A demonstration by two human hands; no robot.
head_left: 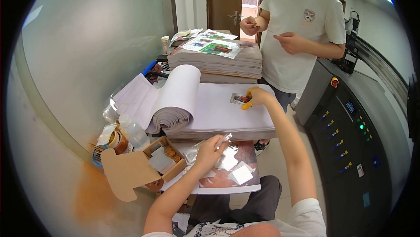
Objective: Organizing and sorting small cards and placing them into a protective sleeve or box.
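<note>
My right hand reaches over the paper stack, its fingers closed round yellow-handled scissors; the blades are hard to make out. Just left of them a small picture card with a red and black print lies on the white sheet. Lower down, my left hand pinches a small strip of clear plastic film, which juts up past the fingertips. Beneath that hand, shiny film pieces and a white square card rest on a brown printed board.
A large paper roll lies on the stack's left. An open cardboard box and a plastic bottle stand left of my left hand. Behind is a taller stack with printed sheets. Another person stands opposite, beside a dark machine.
</note>
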